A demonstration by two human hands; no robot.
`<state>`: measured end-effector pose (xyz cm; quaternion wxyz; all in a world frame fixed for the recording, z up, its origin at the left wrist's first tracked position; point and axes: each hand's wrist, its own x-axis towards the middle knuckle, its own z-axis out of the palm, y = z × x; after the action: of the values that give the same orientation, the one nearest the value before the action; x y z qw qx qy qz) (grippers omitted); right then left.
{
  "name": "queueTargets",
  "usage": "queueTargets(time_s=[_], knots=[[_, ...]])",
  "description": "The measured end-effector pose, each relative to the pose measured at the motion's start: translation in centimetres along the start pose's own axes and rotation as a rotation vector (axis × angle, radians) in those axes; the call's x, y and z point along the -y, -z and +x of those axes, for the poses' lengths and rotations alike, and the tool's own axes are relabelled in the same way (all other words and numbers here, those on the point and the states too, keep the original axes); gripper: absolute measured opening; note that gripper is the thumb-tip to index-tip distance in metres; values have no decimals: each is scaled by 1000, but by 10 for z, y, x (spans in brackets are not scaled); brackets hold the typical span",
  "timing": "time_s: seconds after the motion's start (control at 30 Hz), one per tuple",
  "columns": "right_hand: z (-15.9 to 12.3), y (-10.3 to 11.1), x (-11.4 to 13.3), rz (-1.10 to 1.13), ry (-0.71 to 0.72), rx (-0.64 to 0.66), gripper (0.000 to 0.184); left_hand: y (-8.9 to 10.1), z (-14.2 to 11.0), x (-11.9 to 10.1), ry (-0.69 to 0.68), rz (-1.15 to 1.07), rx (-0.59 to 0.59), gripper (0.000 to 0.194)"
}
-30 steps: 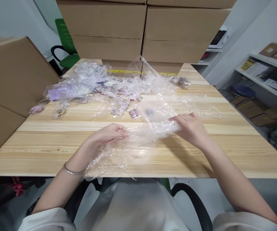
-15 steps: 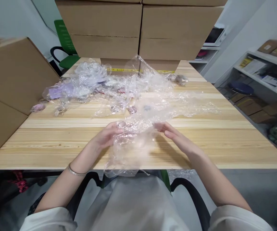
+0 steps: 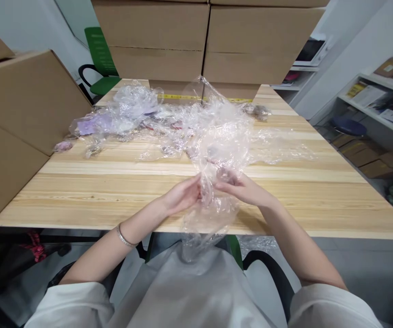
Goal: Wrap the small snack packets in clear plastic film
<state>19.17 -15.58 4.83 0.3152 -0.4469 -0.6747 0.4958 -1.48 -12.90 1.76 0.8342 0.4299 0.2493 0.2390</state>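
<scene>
Crumpled clear plastic film (image 3: 213,214) is gathered between my two hands over the near part of the table. My left hand (image 3: 185,195) closes on its left side, the fingertips partly behind the film. From the right, my right hand (image 3: 237,184) grips the same film, fingers curled round it. The lower end of the film hangs past the table edge toward my lap; the upper end stands up in front of the pile. Beyond lies a heap of clear plastic wrappers (image 3: 135,102) with small wrapped pieces among them.
A purple wrapped piece (image 3: 95,124) and a small pink packet (image 3: 63,146) lie at the heap's left. Large cardboard boxes (image 3: 162,32) stand across the back, and another carton (image 3: 28,100) borders the left side. The wooden table (image 3: 302,196) ends just before my lap.
My hands have come closer together, bunching the film that was stretched between them. The right hand moved left, then the left moved right. The film now stands taller in front of the heap.
</scene>
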Motion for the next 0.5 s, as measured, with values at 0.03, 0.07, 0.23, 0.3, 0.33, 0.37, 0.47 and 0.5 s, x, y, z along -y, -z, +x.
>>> queueTargets(time_s=[0.03, 0.07, 0.23, 0.3, 0.33, 0.37, 0.47, 0.5], knots=[[-3, 0, 1, -72, 23, -50, 49, -1, 0, 0, -34, 6, -42, 43], [-6, -1, 1, -136, 48, -104, 47, -1, 0, -1, -73, 6, -90, 36], [-15, 3, -1, -257, 102, -395, 53, 5, -7, -15, -226, 63, -260, 35], [-16, 9, -4, -207, 63, -468, 52, 9, -11, -23, -261, 132, -227, 37], [-16, 13, -5, -146, 40, -476, 53, 11, -13, -27, -271, 166, -200, 34], [-16, 17, -6, -69, 20, -474, 52, 13, -13, -31, -280, 200, -178, 31], [-16, 29, -10, 125, -2, -491, 48, 19, -14, -40, -331, 324, -179, 38], [-16, 33, -11, 148, -3, -503, 51, 21, -14, -42, -357, 362, -199, 41]])
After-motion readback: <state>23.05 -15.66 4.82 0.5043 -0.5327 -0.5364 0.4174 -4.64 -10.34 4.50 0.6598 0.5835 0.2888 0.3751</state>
